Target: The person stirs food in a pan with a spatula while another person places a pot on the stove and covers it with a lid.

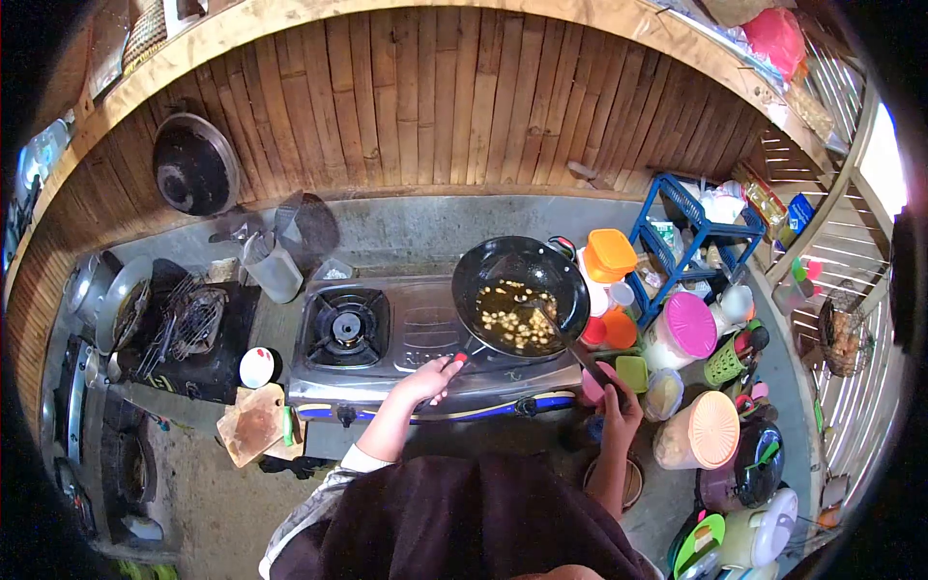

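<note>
Head view, centre: the wok is gripped by the left hand; the spatula, pinched by the right hand, is best swept gently.

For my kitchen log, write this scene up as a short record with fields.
left hand: grips the handle of the pan
right hand: holds the spatula, its head in the pan
pan contents: brownish liquid, small pale pieces
stove: pan at right, left burner bare
left of stove: cutting board
right of stove: lidded containers, blue rack
wall: wok hanging
</note>
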A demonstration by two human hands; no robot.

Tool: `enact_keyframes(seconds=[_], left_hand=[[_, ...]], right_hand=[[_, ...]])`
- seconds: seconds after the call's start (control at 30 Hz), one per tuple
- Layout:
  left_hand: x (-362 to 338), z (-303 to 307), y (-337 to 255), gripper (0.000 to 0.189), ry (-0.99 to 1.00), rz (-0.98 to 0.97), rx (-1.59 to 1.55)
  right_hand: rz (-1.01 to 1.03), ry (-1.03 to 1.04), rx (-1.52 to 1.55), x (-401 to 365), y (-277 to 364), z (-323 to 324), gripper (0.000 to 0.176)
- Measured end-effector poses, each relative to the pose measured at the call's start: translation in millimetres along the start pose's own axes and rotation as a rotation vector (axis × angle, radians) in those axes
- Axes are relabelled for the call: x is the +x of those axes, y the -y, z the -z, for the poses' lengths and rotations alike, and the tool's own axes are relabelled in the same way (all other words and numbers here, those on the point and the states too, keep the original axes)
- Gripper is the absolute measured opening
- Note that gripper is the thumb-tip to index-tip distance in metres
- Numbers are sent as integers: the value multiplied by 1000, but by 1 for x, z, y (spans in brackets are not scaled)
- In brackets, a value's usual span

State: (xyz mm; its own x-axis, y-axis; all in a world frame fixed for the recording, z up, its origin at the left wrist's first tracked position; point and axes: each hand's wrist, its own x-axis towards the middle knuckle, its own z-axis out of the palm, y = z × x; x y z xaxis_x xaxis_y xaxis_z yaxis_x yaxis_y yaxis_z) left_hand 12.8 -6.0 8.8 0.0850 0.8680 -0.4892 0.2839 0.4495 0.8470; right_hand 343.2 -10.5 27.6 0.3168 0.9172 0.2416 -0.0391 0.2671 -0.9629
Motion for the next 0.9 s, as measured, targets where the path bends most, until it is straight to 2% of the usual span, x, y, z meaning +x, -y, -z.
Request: enact_keyframes(seconds=[0.07, 0.13, 0.3, 0.47, 0.73, 0.8, 0.9], left_hand=[[2, 1, 2, 43, 3, 1, 3], [2, 1, 4, 44, 2, 6, 1], [2, 1, 3, 44, 10, 4, -15], [4, 1, 5, 43, 1, 8, -9], [8, 2, 9, 36, 22, -17, -29], [7, 3, 8, 33, 24, -13, -34], [7, 4, 8, 37, 22, -19, -17]], right_hand=[[-57, -12, -30, -4, 17, 11, 13], [47, -25, -89, -6, 28, 17, 14], [159, -21, -259, -9, 42, 37, 15], [194, -23, -277, -9, 52, 40, 14], [75, 125, -363, -7, 37, 12, 13], [52, 95, -303, -7, 20, 4, 14], [-93, 198, -173, -4, 14, -11, 22]])
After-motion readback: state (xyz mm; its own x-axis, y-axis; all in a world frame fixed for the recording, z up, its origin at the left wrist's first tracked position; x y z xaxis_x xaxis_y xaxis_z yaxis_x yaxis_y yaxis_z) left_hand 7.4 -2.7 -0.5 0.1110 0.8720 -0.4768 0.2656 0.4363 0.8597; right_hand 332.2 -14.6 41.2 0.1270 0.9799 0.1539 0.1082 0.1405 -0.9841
